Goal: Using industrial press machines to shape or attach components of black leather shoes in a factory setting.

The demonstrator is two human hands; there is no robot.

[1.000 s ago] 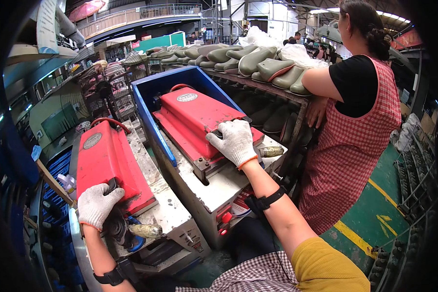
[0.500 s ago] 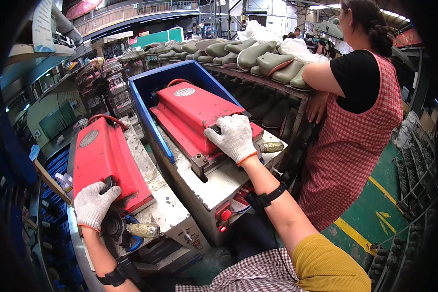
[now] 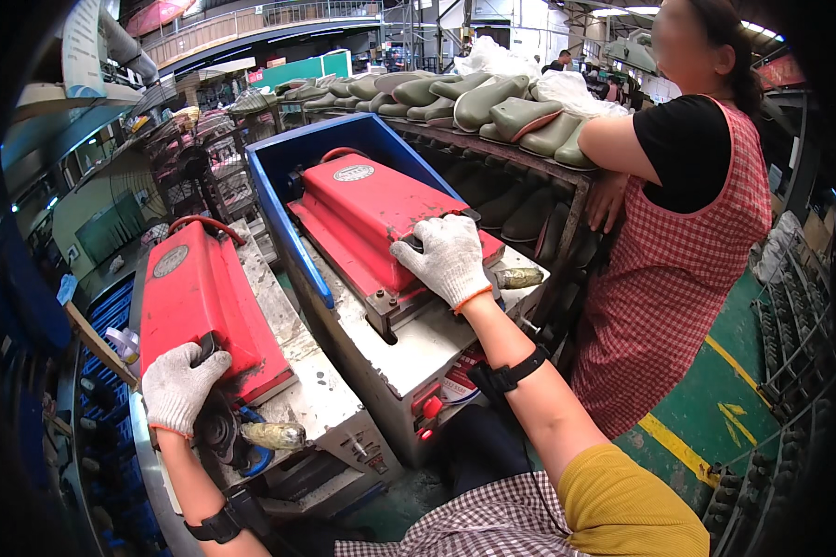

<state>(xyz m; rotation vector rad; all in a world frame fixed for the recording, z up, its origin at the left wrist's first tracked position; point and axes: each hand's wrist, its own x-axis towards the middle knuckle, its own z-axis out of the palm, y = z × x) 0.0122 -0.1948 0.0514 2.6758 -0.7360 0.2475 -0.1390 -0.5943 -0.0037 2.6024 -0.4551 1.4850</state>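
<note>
Two red machine covers sit side by side on worn white machine bases. My left hand (image 3: 178, 390), in a white knit glove with an orange cuff, is closed around a black handle (image 3: 215, 345) at the near end of the left red cover (image 3: 195, 288). My right hand (image 3: 444, 260), gloved alike, curls over the near end of the right red cover (image 3: 362, 209). Its fingers grip a black handle (image 3: 415, 243) there, mostly hidden by the glove. Below each hand, a tape-wrapped lever grip sticks out, one on the left (image 3: 274, 435) and one on the right (image 3: 518, 278).
A blue surround (image 3: 274, 200) borders the right machine. Behind it, a rack (image 3: 567, 172) carries several olive-green boots (image 3: 492, 102) and clear plastic bags. Close at my right stands a person (image 3: 678, 232) in a red checked apron, one arm against the rack. Red switches (image 3: 432, 407) are on the right base's front.
The person at the right has turned their head toward my side, and their body has shifted slightly. Both my hands stay where they were on the handles.
</note>
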